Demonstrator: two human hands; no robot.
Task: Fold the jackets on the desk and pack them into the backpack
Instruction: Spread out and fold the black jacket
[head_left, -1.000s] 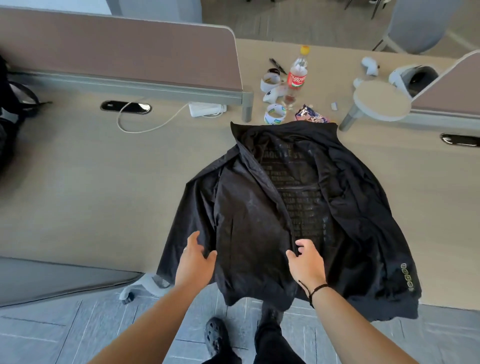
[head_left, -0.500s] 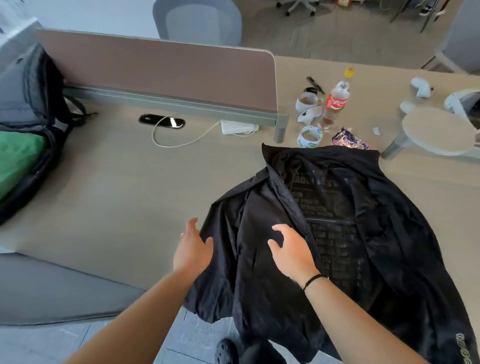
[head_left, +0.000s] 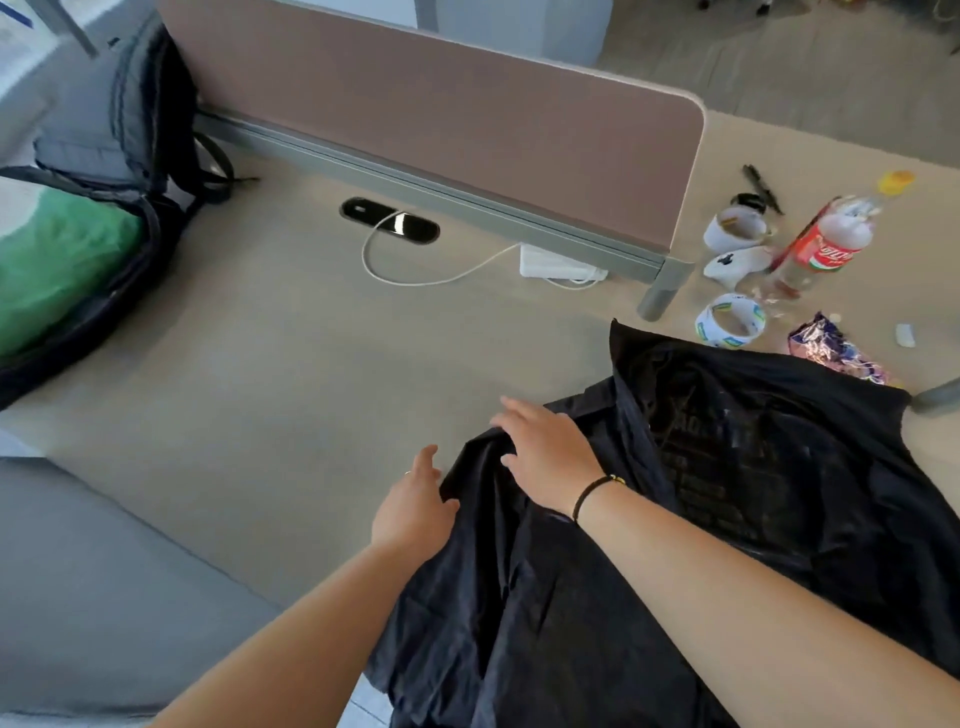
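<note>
Folding has barely begun: the black jacket (head_left: 753, 493) lies spread and rumpled at the lower right of the frame, its hem hanging off the worktop (head_left: 291, 395) edge. Both hands sit at its left side, the left hand (head_left: 415, 506) flat with fingers relaxed at the cloth's edge, the right hand (head_left: 545, 457) laid open on the bunched fabric, gripping nothing. At upper left the backpack (head_left: 104, 208) gapes open with something green (head_left: 52, 270) already inside. This jacket remains to fold and pack. Faint lettering on the lining is unreadable; the bottle (head_left: 826, 244) at upper right wears a red Coca-Cola label.
</note>
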